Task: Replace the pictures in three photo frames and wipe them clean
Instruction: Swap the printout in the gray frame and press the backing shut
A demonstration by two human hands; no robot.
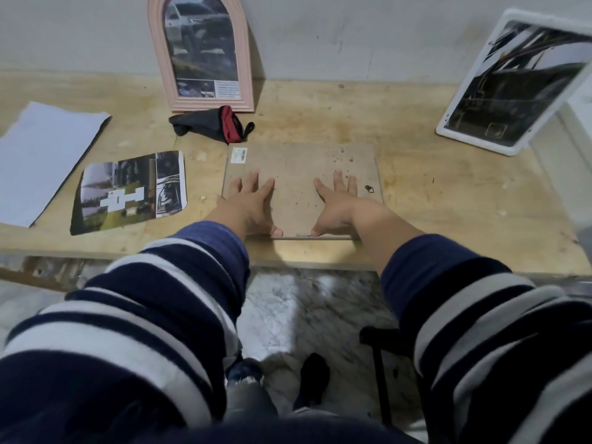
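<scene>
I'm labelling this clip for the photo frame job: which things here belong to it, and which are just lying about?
Belongs to the job:
- brown board-backed frame lying face down, left hand and right hand flat on it
- pink arched frame
- white rectangular frame
- loose printed picture
- dark and red cloth, likely for wiping

Lying about:
- white paper sheet, purpose unclear

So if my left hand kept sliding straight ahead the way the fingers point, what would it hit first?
Probably the black and red cloth, just past the far edge of the face-down frame that the left hand lies flat on; depth is uncertain.
</scene>
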